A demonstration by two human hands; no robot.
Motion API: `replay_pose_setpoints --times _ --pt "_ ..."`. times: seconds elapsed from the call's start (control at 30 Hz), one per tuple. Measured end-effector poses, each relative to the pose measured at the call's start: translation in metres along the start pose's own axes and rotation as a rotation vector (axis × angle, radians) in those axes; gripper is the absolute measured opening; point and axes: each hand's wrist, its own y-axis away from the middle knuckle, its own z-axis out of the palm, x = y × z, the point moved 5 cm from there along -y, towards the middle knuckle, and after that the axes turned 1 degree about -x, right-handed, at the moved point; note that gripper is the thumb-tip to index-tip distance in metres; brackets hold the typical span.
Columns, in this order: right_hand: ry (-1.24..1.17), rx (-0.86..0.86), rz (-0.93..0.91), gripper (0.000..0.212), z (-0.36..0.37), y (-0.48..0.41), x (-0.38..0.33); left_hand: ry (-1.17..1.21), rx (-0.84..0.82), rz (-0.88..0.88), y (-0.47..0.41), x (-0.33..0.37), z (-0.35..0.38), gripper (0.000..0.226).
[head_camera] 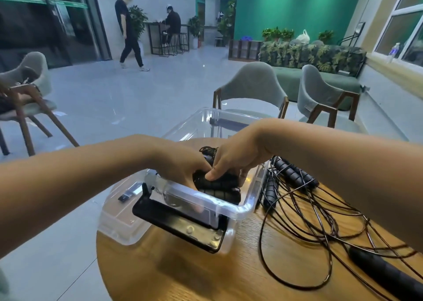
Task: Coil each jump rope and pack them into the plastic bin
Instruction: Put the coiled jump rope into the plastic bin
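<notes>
A round wooden surface fills the lower part of the view, with 2 grey chairs standing on the floor behind it. A clear plastic bin sits on the left part of the surface, its left end hanging past the edge, and a black latch is folded down on its near wall.

Loose jump ropes lie on the surface just to the right of the bin. Their thin black cords spread in wide tangled loops toward the near edge, several black ribbed handles lie close to the bin's right wall, and 1 more handle lies at the lower right.

Inside the bin, at its near right corner, is a coiled jump rope, its black handles bundled side by side with a knot of cord showing above them.

Both hands reach into the bin and hold this bundle. The left hand comes in from the left, its fingers curled down round the handles' left end. The right hand comes over from the right, thumb pressed on top of the handles and fingers bent round the far side.
</notes>
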Motion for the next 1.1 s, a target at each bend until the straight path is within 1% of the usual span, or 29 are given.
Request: replay_pose_setpoints --times 0.03,0.1,0.13,0.17,0.2,0.27,0.3,0.33,0.4,0.47,0.5,0.6,0.7,0.73,0.8,0.83,0.9,1.0,1.1 --pt "-0.001 -0.007 0.0 0.045 0.001 -0.003 0.001 -0.015 -0.003 0.002 -0.002 -0.001 0.001 0.062" --pt "-0.021 -0.023 -0.004 0.043 0.004 -0.006 0.002 0.002 -0.026 -0.032 -0.002 -0.003 0.001 0.031" --pt "-0.031 -0.022 -0.007 0.041 0.005 -0.007 0.001 0.047 -0.033 -0.032 -0.001 -0.003 -0.002 0.021" --pt "-0.039 -0.016 -0.007 0.04 0.006 -0.008 0.001 0.079 -0.046 -0.036 0.001 -0.004 -0.004 0.018" --pt "-0.039 -0.01 -0.005 0.039 0.006 -0.009 0.001 0.089 -0.053 -0.039 0.003 -0.005 -0.004 0.022" --pt "-0.039 -0.004 0.006 0.037 0.006 -0.011 0.0 0.091 -0.038 -0.017 0.004 -0.009 -0.003 0.045" --pt "-0.033 -0.002 0.013 0.036 0.007 -0.013 0.0 0.068 -0.031 -0.005 0.005 -0.009 -0.003 0.053" --pt "-0.015 -0.001 0.025 0.035 0.008 -0.014 0.0 0.036 -0.022 -0.002 0.006 -0.009 -0.003 0.057" --pt "0.064 0.006 0.046 0.025 0.013 -0.019 -0.001 -0.013 -0.003 -0.017 0.007 -0.008 -0.006 0.056" --pt "0.131 0.023 0.056 0.006 0.018 -0.024 0.0 -0.013 0.015 -0.025 0.006 -0.011 -0.01 0.051" --pt "0.139 0.028 0.055 0.004 0.02 -0.026 0.001 -0.02 0.023 -0.025 0.004 -0.012 -0.011 0.049" --pt "0.158 0.027 0.045 0.009 0.023 -0.028 0.001 -0.037 0.074 -0.03 -0.001 -0.015 -0.013 0.047" --pt "0.34 0.04 0.037 0.005 0.028 -0.029 -0.001 0.002 0.109 -0.069 -0.01 -0.017 -0.013 0.046" --pt "0.401 0.052 0.031 0.009 0.029 -0.029 -0.003 0.001 0.103 -0.072 -0.012 -0.017 -0.012 0.047" --pt "0.471 0.085 0.018 0.02 0.028 -0.029 -0.004 -0.021 0.061 -0.081 -0.017 -0.017 -0.011 0.051" --pt "0.489 0.1 0.011 0.022 0.028 -0.028 -0.005 -0.034 0.037 -0.087 -0.018 -0.017 -0.011 0.054" --pt "0.51 0.103 0.011 0.022 0.027 -0.027 -0.005 -0.044 -0.02 -0.096 -0.02 -0.015 -0.012 0.057" --pt "0.537 0.105 0.026 0.015 0.027 -0.029 -0.003 -0.057 -0.127 -0.093 -0.018 -0.013 -0.01 0.06" --pt "0.513 0.123 0.023 0.017 0.024 -0.03 0.0 -0.063 -0.126 -0.087 -0.018 -0.012 -0.005 0.062"
